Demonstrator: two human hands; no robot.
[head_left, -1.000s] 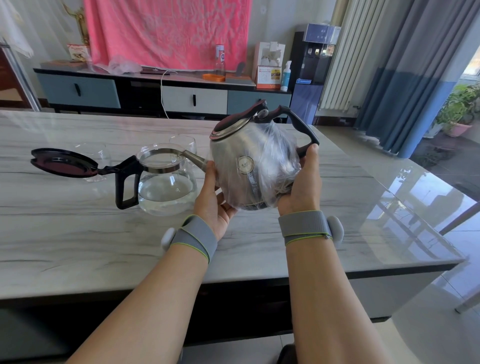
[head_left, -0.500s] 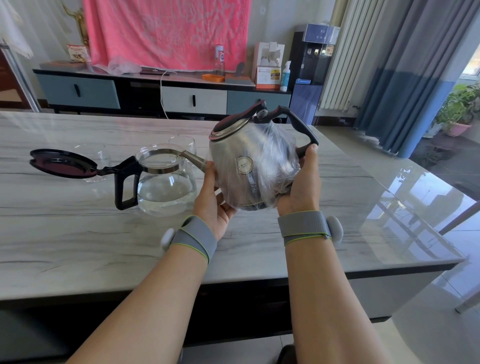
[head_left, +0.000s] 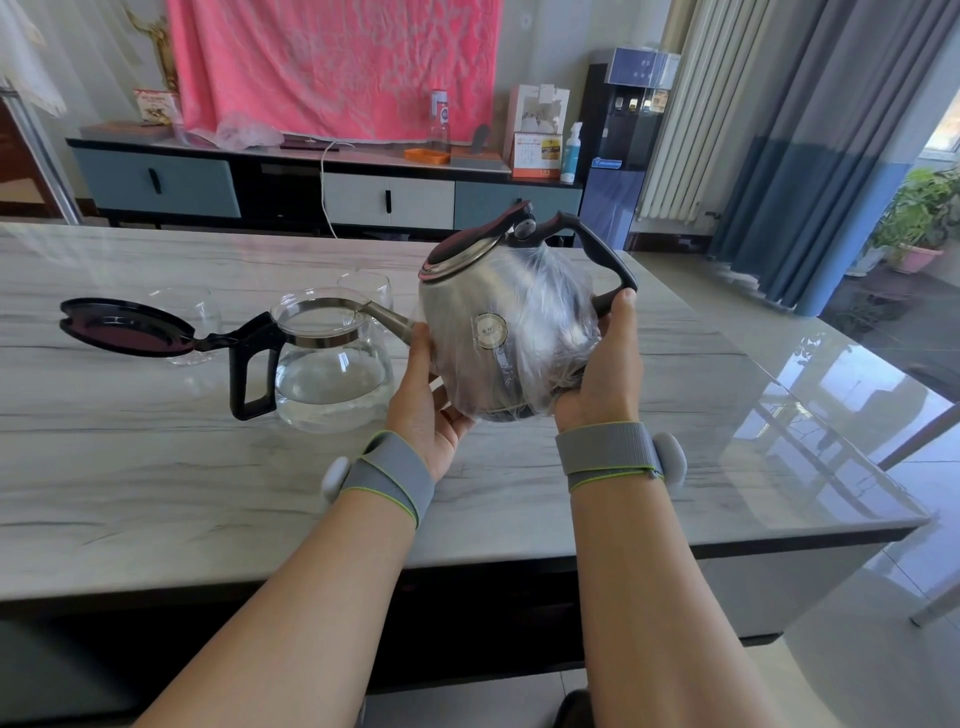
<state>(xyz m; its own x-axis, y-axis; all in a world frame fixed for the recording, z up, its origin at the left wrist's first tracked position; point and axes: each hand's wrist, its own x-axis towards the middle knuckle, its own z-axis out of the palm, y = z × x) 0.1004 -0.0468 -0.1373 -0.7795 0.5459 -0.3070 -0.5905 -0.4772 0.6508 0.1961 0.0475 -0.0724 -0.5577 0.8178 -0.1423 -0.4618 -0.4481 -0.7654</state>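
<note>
Steel kettle (head_left: 498, 332), slick in plastic wrap, may slip from my curled left hand (head_left: 426, 400) and right hand (head_left: 602, 374) onto the glass jug (head_left: 332, 374).

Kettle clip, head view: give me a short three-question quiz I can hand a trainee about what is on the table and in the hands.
1. True or false: the kettle stands on the table.
2. The kettle's spout reaches over which thing? A. the glass jug B. a potted plant C. a spray bottle
3. Fill in: the jug's hinged lid is flipped ____.
Key: 1 false, the left hand and right hand hold it up, tilted; 2 A; 3 open.
</note>
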